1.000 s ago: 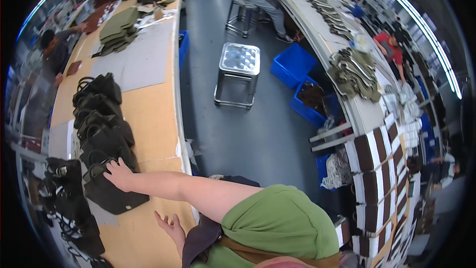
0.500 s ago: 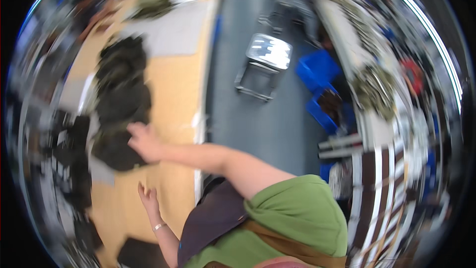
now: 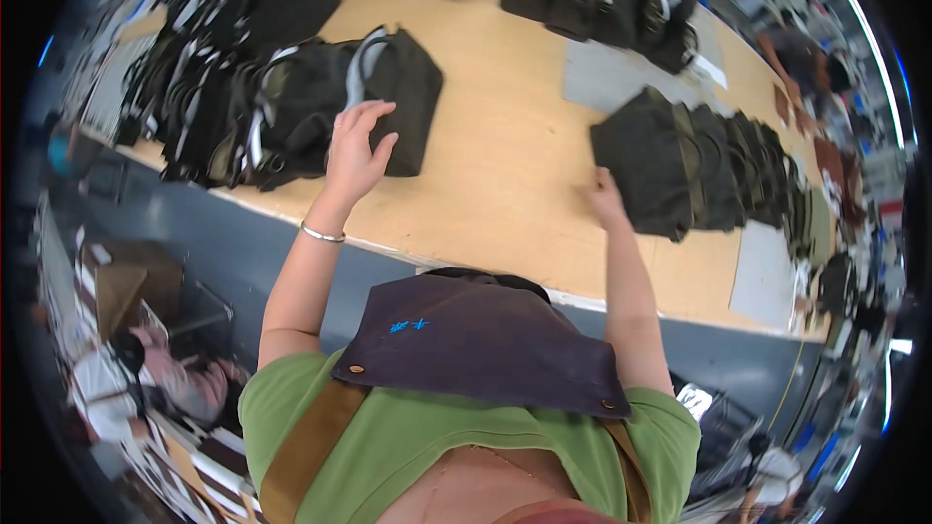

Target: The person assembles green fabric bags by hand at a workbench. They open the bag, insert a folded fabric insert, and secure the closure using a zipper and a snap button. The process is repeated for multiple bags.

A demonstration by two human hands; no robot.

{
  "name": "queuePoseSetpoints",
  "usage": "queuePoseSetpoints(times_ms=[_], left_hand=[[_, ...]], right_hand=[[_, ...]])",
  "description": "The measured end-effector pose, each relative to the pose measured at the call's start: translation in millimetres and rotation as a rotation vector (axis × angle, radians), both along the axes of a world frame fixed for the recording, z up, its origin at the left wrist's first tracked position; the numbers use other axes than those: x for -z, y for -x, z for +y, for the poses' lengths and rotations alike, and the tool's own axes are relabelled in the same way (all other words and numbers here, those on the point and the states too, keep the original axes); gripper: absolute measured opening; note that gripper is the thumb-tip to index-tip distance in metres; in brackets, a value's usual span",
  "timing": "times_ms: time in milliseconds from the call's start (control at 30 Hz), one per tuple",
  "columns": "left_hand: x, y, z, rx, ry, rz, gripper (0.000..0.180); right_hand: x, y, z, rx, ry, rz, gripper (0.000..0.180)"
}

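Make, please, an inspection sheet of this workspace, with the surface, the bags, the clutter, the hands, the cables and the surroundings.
Surface: light wood-coloured table, bare between the left and right rows of bags.
Bags: dark; left row close-packed, right row lined up; more stand at upper right.
Clutter: grey sheet beside the upper-right bags, another near the right row.
Hands: left hand open by the left row's nearest bag, contact unclear; right hand at the right row's front bag, blurred, grip unclear.
Cables: nothing seen.
Surroundings: blue-grey floor, brown box at left, other people at work; rim blurred.
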State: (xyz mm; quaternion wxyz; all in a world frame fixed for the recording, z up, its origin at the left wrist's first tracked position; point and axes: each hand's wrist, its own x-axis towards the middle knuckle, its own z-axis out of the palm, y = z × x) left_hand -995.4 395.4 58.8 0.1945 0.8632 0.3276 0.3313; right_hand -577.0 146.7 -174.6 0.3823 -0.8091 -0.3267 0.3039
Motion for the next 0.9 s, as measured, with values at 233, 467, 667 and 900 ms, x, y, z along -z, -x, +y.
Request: queuePoseSetpoints(times_ms=[233, 467, 667, 900], left_hand=[[62.4, 28.1, 78.6, -0.389, 0.173, -0.062, 0.059], [29.1, -25.4, 71.7, -0.334, 0.495, -0.095, 0.020], [6.3, -51.8, -2.2, -0.086, 0.582, -0.274, 0.018], [20.0, -40.0, -43.2, 0.023, 0.786, -0.618, 0.017]], right_hand=[[-47.0, -8.5, 65.5, 0.021, 0.266, -0.264, 0.055], [-127.2, 150.5, 162.3, -0.352, -0.272, 0.216, 0.047], [-203.4, 209.5, 185.6, -0.278, -0.419, 0.181, 0.033], [-230.0, 137.3, 50.4, -0.074, -0.420, 0.306, 0.014]])
